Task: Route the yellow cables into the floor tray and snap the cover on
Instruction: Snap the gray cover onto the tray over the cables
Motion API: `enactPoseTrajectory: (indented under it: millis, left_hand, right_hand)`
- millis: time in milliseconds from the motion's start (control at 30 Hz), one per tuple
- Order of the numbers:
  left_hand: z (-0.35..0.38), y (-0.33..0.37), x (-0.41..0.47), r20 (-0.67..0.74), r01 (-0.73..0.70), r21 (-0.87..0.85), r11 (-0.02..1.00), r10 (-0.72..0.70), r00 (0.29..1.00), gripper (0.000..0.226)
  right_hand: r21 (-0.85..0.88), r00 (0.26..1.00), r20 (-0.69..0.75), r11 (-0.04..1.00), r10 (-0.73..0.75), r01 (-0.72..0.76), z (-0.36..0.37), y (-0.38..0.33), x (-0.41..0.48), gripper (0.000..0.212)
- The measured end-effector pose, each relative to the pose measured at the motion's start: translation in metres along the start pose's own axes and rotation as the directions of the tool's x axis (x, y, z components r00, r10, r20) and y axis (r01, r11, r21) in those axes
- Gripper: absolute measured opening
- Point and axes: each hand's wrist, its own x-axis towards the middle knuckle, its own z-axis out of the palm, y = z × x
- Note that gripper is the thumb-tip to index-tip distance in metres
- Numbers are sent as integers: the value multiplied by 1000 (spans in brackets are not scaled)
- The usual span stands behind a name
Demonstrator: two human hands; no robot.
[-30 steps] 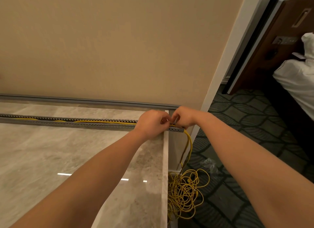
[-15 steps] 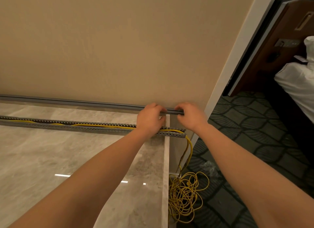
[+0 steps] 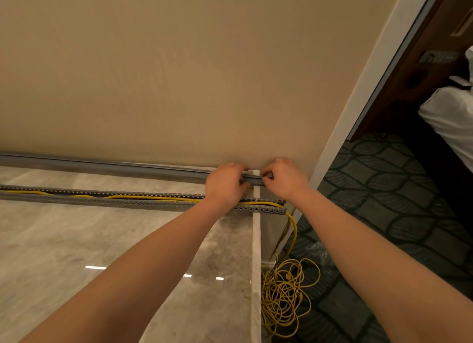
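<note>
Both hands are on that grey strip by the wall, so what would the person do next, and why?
Probably lift the cover toward the tray and line up the ends. The left hand and right hand grip the cover's end by the wall, while the tray lies open with the cables already inside it.

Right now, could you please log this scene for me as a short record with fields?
tray: grey slotted tray lying open on the marble floor, parallel to the wall
cables: yellow cables run inside the tray and leave its right end
slack: loose yellow coil on the carpet
cover: grey cover lies along the wall base, not yet on the tray
left hand: left hand grips the cover's right end
right hand: right hand pinches the cover's tip
</note>
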Motion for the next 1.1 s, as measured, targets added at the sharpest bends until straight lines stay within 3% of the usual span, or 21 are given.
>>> enactPoseTrajectory:
  millis: [133, 267, 467, 700, 867, 967, 1100]
  left_hand:
    - [1, -1, -2, 43, -18, 11, 1000, 18, 999, 39]
    - [2, -3, -6, 16, -66, 56, 996, 65, 998, 37]
    - [-1, 13, -14, 49, -173, 70, 982, 170, 984, 35]
    - [-8, 29, -30, 27, -204, 74, 976, 203, 979, 26]
    - [-5, 34, -46, -32, -212, 17, 977, 212, 977, 23]
    - [-1, 40, -53, -52, -201, 7, 980, 201, 978, 22]
    - [3, 43, -57, -31, -195, -5, 981, 195, 980, 19]
  right_hand:
    - [-75, 995, 85, 996, 45, -39, 2, -4, -6, 32]
    - [110, 965, 241, 985, 104, -134, -5, -7, -10, 23]
    - [283, 989, 127, 953, 75, -108, -13, -11, -28, 20]
    - [271, 998, 57, 962, 0, -16, -21, -6, -55, 30]
    - [311, 993, 106, 950, -57, 21, -22, 2, -81, 33]
    - [248, 992, 100, 968, -77, 50, -17, 7, -93, 41]
    - [186, 997, 55, 982, -53, 42, -10, 9, -97, 32]
